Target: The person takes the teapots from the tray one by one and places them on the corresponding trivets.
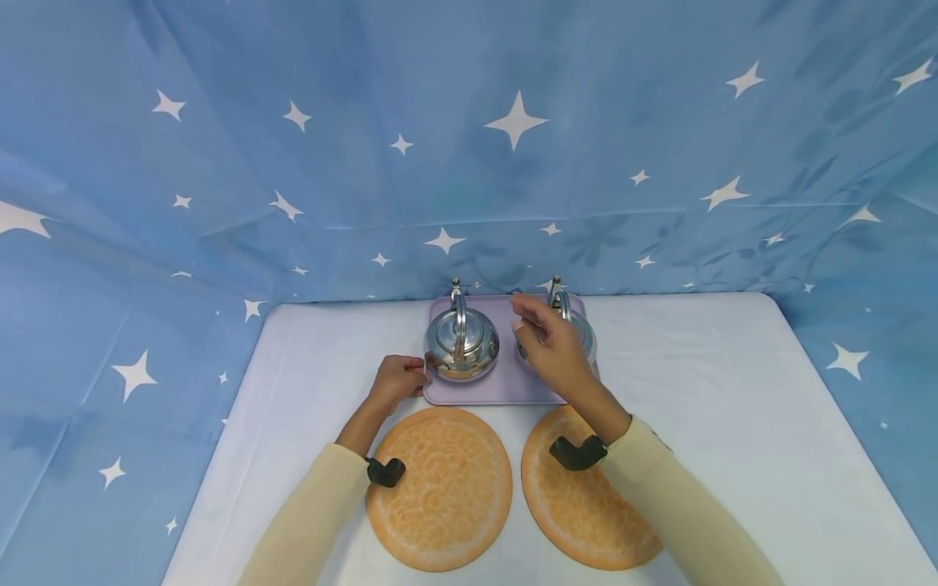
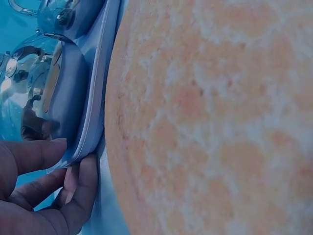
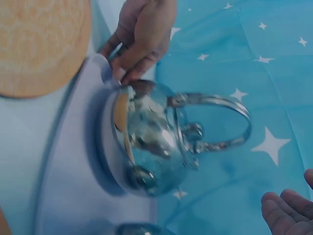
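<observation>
Kettles, two of them in polished steel, stand side by side on a lilac tray (image 1: 506, 389) just beyond the hands. The left hand (image 1: 398, 381) pinches the tray's near left corner: in the left wrist view its thumb (image 2: 34, 152) lies on top of the rim and its curled fingers (image 2: 80, 193) tuck beneath the edge. Right next to that hand sits the left kettle (image 1: 462, 342), upright, its bail handle raised and a small knob on its lid; its mirrored side reflects the hand. The right hand (image 1: 551, 346) hovers over the right kettle (image 1: 582, 338), fingers loosely spread and gently bent, holding nothing; it hides most of that kettle, whose handle (image 1: 558, 297) rises just behind the fingers. Whether the fingertips touch the metal cannot be told.

Nearer the person than the hands, under the forearms, lie two round orange mats with a pebbled texture: the left mat (image 1: 440, 496) touches the tray's front edge, and the right mat (image 1: 579, 509) is partly covered by the cream sleeve (image 1: 689, 521). All of this rests on a white table (image 1: 733, 407), walled on three sides by a blue cloth with white stars (image 1: 516, 120).
</observation>
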{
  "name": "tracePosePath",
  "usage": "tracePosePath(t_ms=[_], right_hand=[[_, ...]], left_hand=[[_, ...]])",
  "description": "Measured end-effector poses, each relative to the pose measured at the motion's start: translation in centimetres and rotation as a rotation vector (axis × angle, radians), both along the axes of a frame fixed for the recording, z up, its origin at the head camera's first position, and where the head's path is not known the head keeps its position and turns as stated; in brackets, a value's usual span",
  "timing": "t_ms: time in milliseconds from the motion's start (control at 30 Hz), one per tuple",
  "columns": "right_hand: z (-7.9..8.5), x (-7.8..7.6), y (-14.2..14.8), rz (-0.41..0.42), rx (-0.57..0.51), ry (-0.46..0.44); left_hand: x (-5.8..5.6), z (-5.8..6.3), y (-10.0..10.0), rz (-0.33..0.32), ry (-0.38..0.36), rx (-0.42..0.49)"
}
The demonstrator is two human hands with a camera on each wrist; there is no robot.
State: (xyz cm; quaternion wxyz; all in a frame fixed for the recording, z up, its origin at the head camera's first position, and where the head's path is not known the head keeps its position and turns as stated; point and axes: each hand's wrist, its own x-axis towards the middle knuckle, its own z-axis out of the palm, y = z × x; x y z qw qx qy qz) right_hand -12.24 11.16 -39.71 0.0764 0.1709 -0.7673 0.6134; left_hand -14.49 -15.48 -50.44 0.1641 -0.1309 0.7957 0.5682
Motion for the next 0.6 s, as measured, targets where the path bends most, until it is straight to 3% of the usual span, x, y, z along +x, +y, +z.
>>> tracePosePath(t_ms=[67, 233, 600], right_hand=[[-1.2, -0.5, -0.5, -0.007, -0.009, -0.052], [-2.5, -0.8, -1.8, 0.002, -0.010, -0.147], [-3.3, -1.0, -3.7, 0.079, -0.077, -0.272]], left_hand=[[0.0, -0.2, 0.1, 0.000, 0.004, -0.012], [-0.1, -0.4, 0.0, 0.002, 0.013, -0.020], [-0.1, -0.2, 0.1, -0.007, 0.017, -0.025]])
